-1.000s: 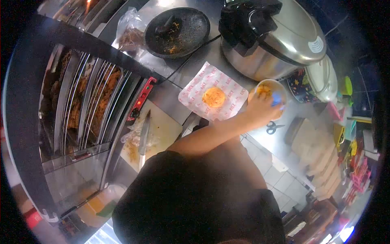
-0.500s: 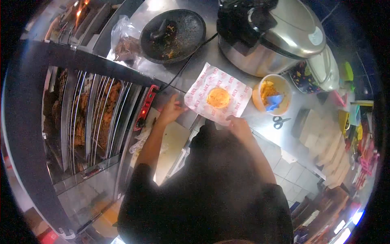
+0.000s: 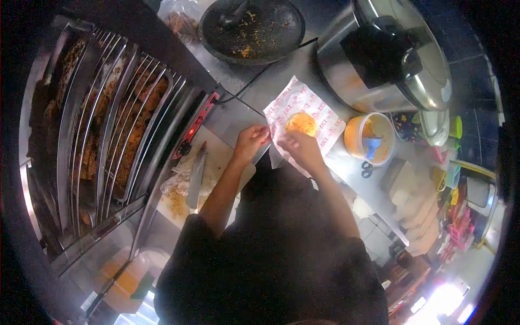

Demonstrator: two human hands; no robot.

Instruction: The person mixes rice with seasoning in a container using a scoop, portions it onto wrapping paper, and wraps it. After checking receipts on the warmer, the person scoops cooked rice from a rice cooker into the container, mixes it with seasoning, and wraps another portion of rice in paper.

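Note:
A sheet of white wrapping paper [image 3: 325,111] with red print lies on the steel counter, its lower left part raised and creased. On it sits a round orange-yellow portion of food [image 3: 301,124], which looks like seasoned rice. My left hand [image 3: 252,143] is closed at the paper's left edge, fingertips pinching it. Reaching across the near side of the sheet, my right hand [image 3: 304,150] has its fingers curled on the paper's lower left part, just below the food. Close by on the right stands a tub [image 3: 355,136] of orange food with a blue scoop [image 3: 372,145] in it.
A stone mortar [image 3: 252,32] with crumbs and a large steel rice cooker [image 3: 346,65] stand behind. Scissors [image 3: 366,170] lie near the tub. At left, a knife [image 3: 196,179] rests on a cutting board [image 3: 219,154], beside a rack of trays [image 3: 108,135] holding browned food.
My right hand has moved left from the paper's lower right corner to its lower left part. My left hand has closed on the left edge. The paper's near side has lifted. The view has shifted.

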